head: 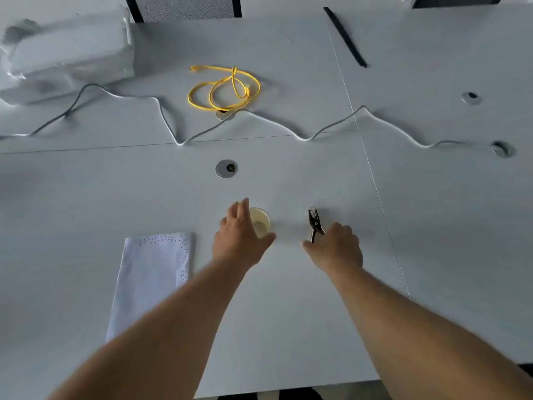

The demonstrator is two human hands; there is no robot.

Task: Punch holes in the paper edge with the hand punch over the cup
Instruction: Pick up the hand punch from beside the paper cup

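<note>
1. A pale grey table [288,298], made of several tops butted together, fills the view.
2. A bulky package wrapped in clear plastic [66,53] lies at the far left corner.
3. A grey cable [173,131] zigzags across the table from left to right, well beyond the hands; a coiled yellow cable [223,88] lies just past it.
4. The sheet of paper [150,278] lies flat on the near left of the table, apart from both hands, with rows of punched holes along its far and right edges.
5. The left hand [239,238] is spread open with its fingers around the left side of the cup and the thumb on the near right side (whether it actually grips the cup cannot be told).
6. The right hand [337,246] is closed around the handles of the hand punch.
7. The clear plastic cup [261,222] stands upright between the two hands, with small bits at its bottom.
8. The hand punch [315,223] points away from the person, its head near the table, to the right of the cup and apart from it.
9. A round metal cable grommet [226,168] sits in the table beyond the cup.
</note>
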